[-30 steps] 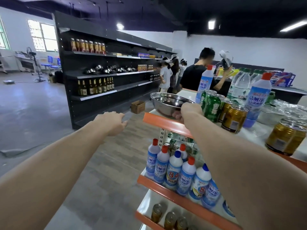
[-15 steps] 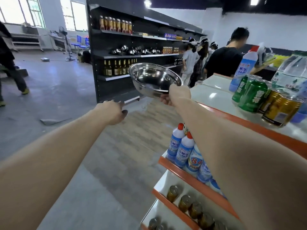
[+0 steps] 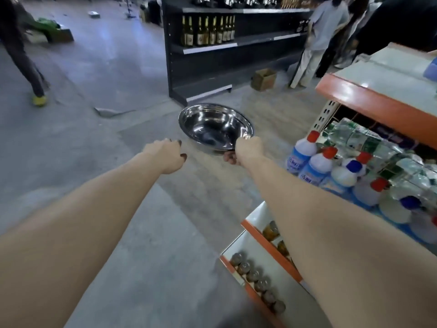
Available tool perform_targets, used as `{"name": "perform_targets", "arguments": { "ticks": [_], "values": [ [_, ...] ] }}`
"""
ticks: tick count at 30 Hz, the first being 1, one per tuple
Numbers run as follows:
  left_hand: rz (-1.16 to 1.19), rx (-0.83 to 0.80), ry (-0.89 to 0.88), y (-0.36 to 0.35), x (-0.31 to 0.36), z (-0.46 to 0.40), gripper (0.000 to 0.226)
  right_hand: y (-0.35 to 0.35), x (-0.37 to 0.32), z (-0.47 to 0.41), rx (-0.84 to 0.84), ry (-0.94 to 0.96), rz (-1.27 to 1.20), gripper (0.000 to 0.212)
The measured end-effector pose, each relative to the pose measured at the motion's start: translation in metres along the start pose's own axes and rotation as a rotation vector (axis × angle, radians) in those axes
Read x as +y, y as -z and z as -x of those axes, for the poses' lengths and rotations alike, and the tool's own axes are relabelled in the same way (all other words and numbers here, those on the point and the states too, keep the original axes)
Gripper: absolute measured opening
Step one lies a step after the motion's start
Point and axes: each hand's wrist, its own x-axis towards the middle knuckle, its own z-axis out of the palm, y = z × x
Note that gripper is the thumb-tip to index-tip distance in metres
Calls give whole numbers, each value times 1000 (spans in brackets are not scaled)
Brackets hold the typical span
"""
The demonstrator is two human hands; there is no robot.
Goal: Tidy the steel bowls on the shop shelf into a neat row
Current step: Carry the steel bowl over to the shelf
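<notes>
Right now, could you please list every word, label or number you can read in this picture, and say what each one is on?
Nothing can be read with confidence.
Cleaner bottles on the orange shelf: blue labels with print, too blurred to read.
Glass bottles on the dark shelf: pale labels, too small to read.
Cardboard box on the floor: no legible marking.
Steel bowl in the right hand: no visible text.

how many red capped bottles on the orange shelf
4 show: red-capped bottles at the left end, next right, behind the blue cap and further right. More may be hidden at the frame edge.
</notes>
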Motion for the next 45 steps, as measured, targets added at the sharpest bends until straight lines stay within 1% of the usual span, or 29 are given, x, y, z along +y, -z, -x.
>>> {"name": "perform_targets", "arguments": {
  "ticks": [3, 6, 8, 9, 12, 16, 23, 29, 36, 41, 45],
  "values": [
    [19, -34, 20, -27, -13, -4, 50, -19, 31, -7, 1, -69, 18, 24],
    [7, -99, 15, -53, -24, -10, 53, -36, 62, -11, 9, -143, 24, 16],
    [0, -137, 6, -68, -30, -14, 52, -45, 79, -13, 16, -177, 51, 15],
    [3, -153, 5, -74, -33, -17, 52, -49, 87, -15, 24, -189, 59, 17],
    [26, -196, 0, -89, -42, -24, 53, -60, 103, -23, 43, -222, 63, 38],
    [33, -211, -6, -95, -54, -34, 55, -68, 110, -32, 74, -261, 88, 39],
    [50, -226, -6, -88, -73, -55, 53, -73, 105, -46, 77, -255, 96, 41],
    [46, -226, 13, -74, -83, -94, 52, -86, 89, -81, 60, -267, 138, 40],
    [12, -251, 43, -61, -90, -169, 54, -106, 64, -163, -14, -277, 133, 42],
    [-15, -266, 74, -35, -97, -240, 54, -120, 36, -234, -59, -304, 121, 42],
    [-10, -238, 66, -16, -90, -297, 55, -127, 17, -284, -81, -304, 131, 39]
  ]
}}
